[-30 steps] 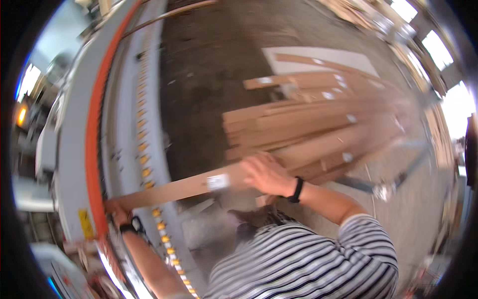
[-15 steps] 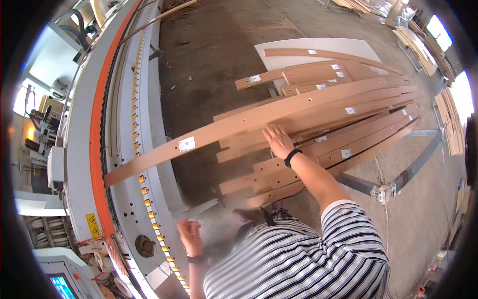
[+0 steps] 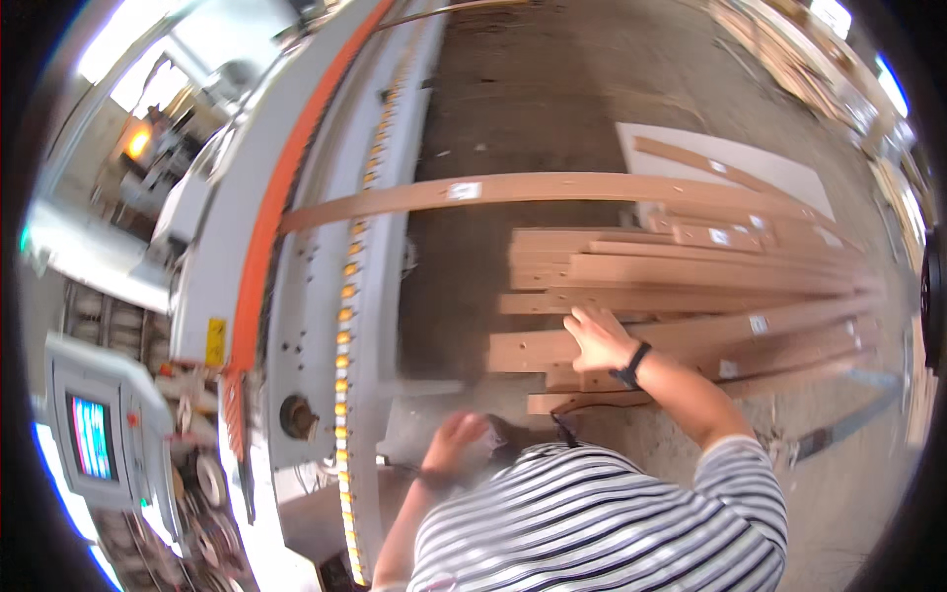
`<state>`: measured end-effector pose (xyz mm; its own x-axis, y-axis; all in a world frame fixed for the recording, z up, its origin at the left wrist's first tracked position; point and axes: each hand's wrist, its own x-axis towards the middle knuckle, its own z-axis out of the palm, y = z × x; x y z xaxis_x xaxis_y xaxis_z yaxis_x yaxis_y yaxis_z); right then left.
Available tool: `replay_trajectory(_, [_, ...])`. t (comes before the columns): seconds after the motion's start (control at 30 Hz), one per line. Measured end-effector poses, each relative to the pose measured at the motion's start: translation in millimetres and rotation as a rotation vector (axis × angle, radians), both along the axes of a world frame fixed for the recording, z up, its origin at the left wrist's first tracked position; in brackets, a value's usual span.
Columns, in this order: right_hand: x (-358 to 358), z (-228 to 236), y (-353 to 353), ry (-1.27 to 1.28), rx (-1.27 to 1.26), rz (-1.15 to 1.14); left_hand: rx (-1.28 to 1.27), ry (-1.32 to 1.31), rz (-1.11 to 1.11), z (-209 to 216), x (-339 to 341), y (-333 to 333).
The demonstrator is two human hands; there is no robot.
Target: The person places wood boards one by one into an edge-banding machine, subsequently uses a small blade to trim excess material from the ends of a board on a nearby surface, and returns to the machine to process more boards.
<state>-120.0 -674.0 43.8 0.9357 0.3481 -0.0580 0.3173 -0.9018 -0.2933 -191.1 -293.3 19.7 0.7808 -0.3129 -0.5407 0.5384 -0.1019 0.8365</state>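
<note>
My right hand (image 3: 600, 338), with a black band at the wrist, lies over the near end of a brown board (image 3: 533, 351) in a stack. Its fingers are spread and not wrapped round anything I can see. Smeared by motion, my left hand (image 3: 456, 442) is low in front of my body, between the machine and the stack; its fingers cannot be made out. Beyond both hands, a long brown board (image 3: 562, 186) with a white label reaches from the machine's orange-edged side across to the stack. Neither hand touches it.
On the left runs a long machine with an orange strip (image 3: 308, 138) and a rail of yellow rollers (image 3: 343, 335). A control panel with a lit screen (image 3: 92, 437) stands at lower left. A white sheet (image 3: 789, 178) lies beyond the stack; a metal bar (image 3: 838, 429) shows at right.
The view has swung, so machine and boards appear farther right. My right hand has moved from beside the long board to a nearer board in the stack. My left hand stays low and blurred.
</note>
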Motion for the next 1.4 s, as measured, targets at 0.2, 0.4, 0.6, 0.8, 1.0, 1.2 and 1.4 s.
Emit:
replay_trajectory(0.2, [-24.2, 79.6, 113.3, -0.056, 0.362, 0.235, -0.422, -0.094, 0.515, 42.6, 18.0, -22.0])
replay_trajectory(0.4, [-52.9, 58.5, 31.4, 0.566, 0.203, 0.066, 0.085, -0.463, 0.818, -2.2, 47.7, 176.9])
replay_trajectory(0.6, [-80.7, -1.3, -37.2, 0.666, -0.017, -0.032, 0.318, -0.339, 1.054, -16.1, 85.2, 297.9])
replay_trajectory(0.8, [-75.1, 37.8, 22.1, 0.360, -0.095, -0.034, 0.724, -0.268, 1.227, 29.0, 132.5, 255.5])
replay_trajectory(1.0, [-80.2, 52.6, 75.4, 0.306, -0.051, 0.031, 0.851, -0.241, 1.179, 24.2, 145.4, 284.8])
replay_trajectory(1.2, [-87.1, 42.0, 99.5, 0.480, -0.113, 0.071, 0.851, -0.192, 1.193, 15.1, 150.3, 300.7])
replay_trajectory(1.4, [-85.2, 40.3, 105.3, 0.405, -0.085, 0.082, 0.872, -0.176, 0.973, 37.8, 156.7, 299.2])
